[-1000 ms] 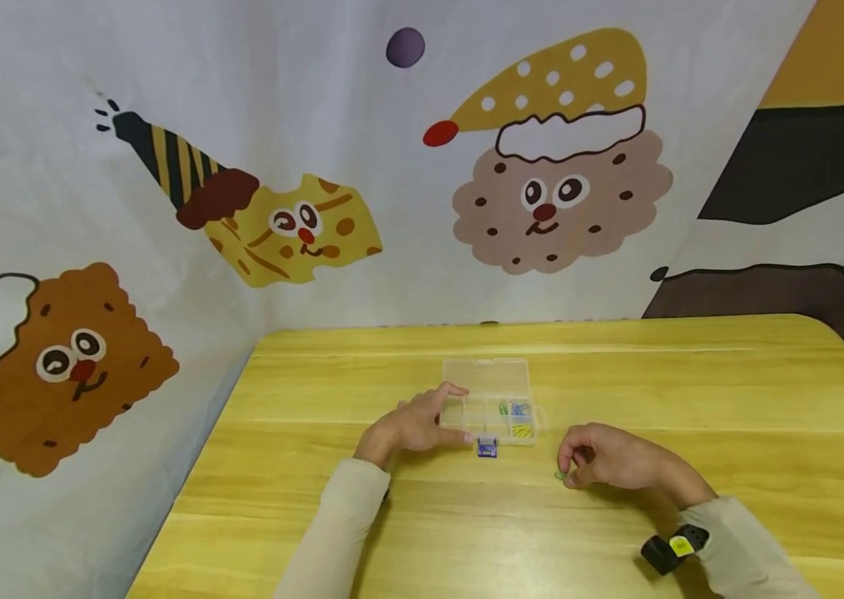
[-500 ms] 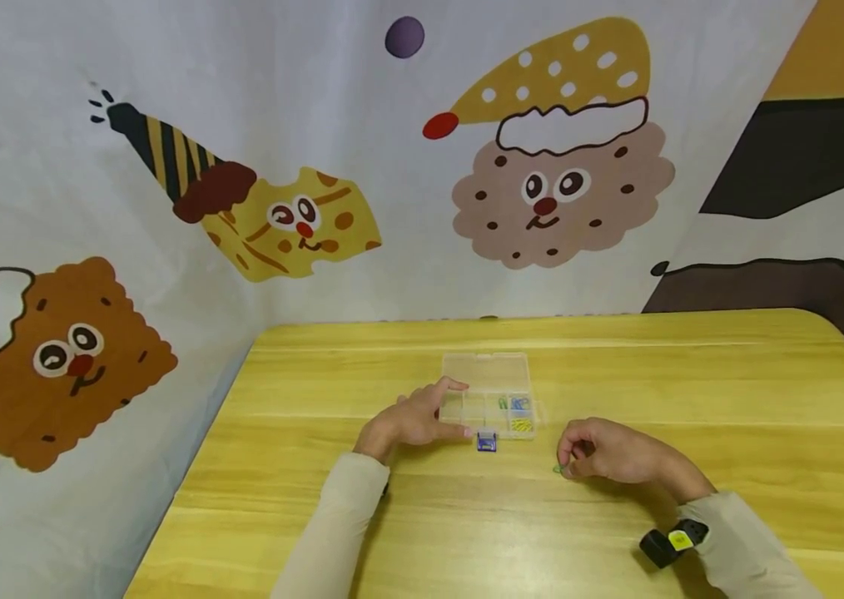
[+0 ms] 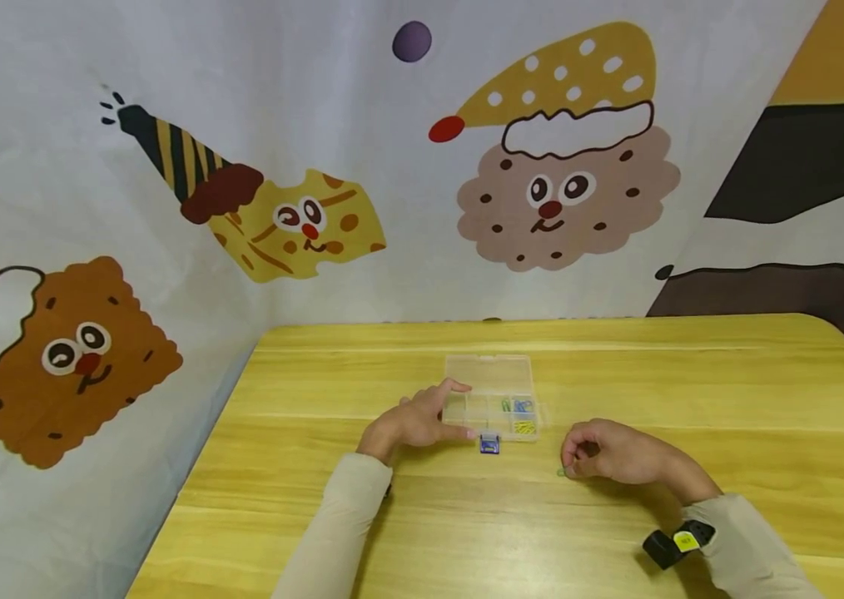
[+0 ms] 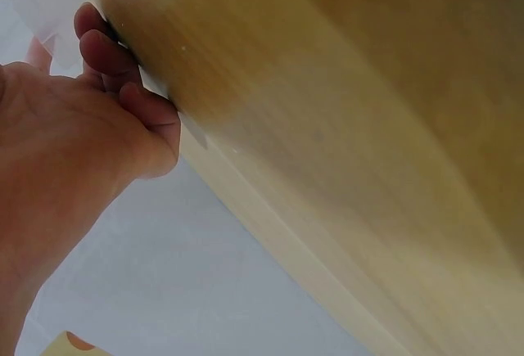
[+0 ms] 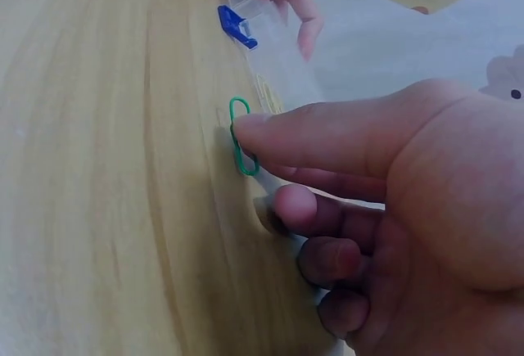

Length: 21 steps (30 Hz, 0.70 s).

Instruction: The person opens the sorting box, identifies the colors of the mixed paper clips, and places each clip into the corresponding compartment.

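Observation:
A clear plastic compartment box [image 3: 489, 374] lies on the table with its lid open toward the back. My left hand [image 3: 418, 422] holds its left end, index finger at the far side and thumb at the near edge. In the left wrist view, that hand's other fingers are curled by the tabletop. My right hand [image 3: 620, 453] is to the right of the box, pinching a green paper clip [image 5: 248, 173] between thumb and forefinger, close above the table. Inside the box are blue paper clips [image 3: 523, 406], yellow paper clips [image 3: 524, 428] and some green paper clips [image 3: 506, 405] in separate compartments.
A blue clasp [image 3: 490, 443] sticks out from the front edge of the box. The wooden table [image 3: 467, 524] reaches back to a cloth backdrop [image 3: 407, 208] printed with cartoon food. A black device [image 3: 663, 549] is strapped to the right wrist.
The head view shifts slightly. Both hands stay almost in place, the left at the box and the right pinching the green paper clip, which has tilted a little.

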Tool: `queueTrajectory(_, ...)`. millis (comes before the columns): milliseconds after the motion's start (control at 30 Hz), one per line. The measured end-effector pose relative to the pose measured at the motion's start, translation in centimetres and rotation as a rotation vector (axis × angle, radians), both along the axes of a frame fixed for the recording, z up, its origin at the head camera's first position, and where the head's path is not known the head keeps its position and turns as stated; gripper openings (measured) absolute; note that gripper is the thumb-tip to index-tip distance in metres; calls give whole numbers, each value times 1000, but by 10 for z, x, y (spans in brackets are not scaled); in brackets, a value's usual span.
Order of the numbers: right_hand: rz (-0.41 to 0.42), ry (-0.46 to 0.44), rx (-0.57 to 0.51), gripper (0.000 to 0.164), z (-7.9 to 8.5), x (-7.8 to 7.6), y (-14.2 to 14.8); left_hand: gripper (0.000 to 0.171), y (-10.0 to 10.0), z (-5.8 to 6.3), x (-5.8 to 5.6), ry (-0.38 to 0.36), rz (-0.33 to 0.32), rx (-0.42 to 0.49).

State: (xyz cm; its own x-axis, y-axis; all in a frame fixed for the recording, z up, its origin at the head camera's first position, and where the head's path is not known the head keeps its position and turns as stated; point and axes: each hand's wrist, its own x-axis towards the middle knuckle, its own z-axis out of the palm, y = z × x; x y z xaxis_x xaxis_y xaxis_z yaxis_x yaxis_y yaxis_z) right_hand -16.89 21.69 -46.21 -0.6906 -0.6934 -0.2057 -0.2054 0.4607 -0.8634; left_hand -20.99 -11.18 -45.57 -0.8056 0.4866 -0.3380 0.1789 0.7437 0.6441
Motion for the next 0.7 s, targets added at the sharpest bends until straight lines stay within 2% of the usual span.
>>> queueTrajectory(167,-7,6,8,10,4,0,0,72,1,0,0,1,3,-2)
queueTrajectory(367,2,48,-11,1,9,-2,2,72,1,0,0,1,2,14)
queueTrajectory(467,1,74,4,8,12,-5,3,71,1,0,1,-7,2,24)
queueTrajectory(700,-24,139,9,7,25,-12,2,70,1,-1,1,-10,12,25)
